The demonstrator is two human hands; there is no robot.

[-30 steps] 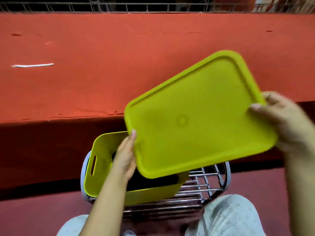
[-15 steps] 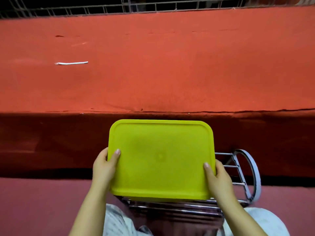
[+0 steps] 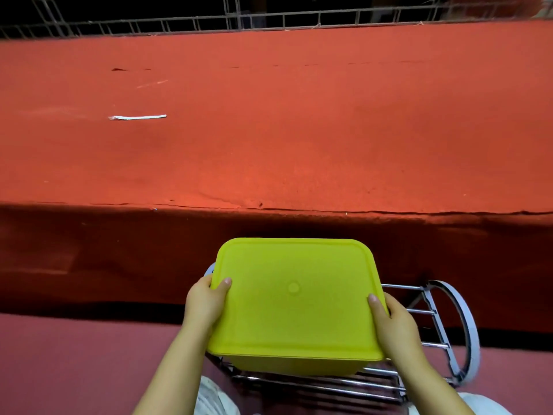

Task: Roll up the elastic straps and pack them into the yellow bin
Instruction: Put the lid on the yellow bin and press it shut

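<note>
The left hand (image 3: 206, 304) grips the left edge of the lid (image 3: 294, 298), thumb lying on top and the other fingers curled under the rim. The right hand (image 3: 395, 324) does the same on the right edge, thumb on top, fingers wrapped down the side. Between them the lid sits flat and square over the bin (image 3: 294, 366), of which only a strip of the near wall shows below the lid's front edge. The bin stands on a wire rack (image 3: 434, 339) in front of the person's knees, below the front edge of the red table (image 3: 299, 130).

No straps can be seen: whatever is in the bin is hidden by the lid, so how many are packed, or how neatly rolled, cannot be told. The table top shows no strap waiting to be rolled; the only loose item is a thin white strip (image 3: 137, 117) lying far off to the left, too small to identify.

Judging from that, the rolling and packing look finished and the work is at its closing step. The lid appears seated, though whether its rim has snapped fully down all round is not clear. What seems left is little: perhaps a press along the edges, then letting go.
</note>
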